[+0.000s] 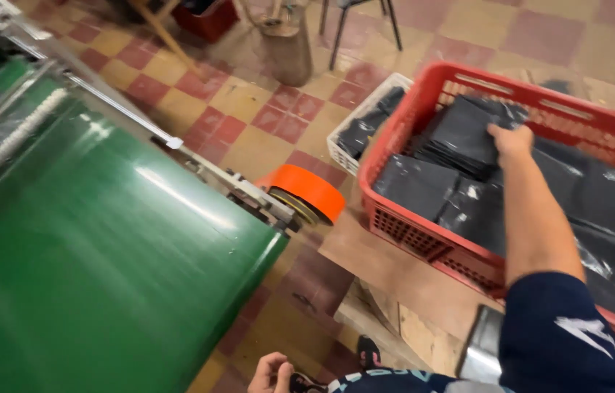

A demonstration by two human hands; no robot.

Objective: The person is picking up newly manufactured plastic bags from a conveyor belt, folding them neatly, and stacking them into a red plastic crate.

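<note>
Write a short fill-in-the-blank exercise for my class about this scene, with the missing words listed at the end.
1. The right hand reaches into a crate whose colour is ____.
2. The bags stacked in the crate are ____ in colour.
3. The conveyor belt on the left is ____.
4. The roll at the end of the belt is ____.

Missing words: red; black; green; orange
</note>
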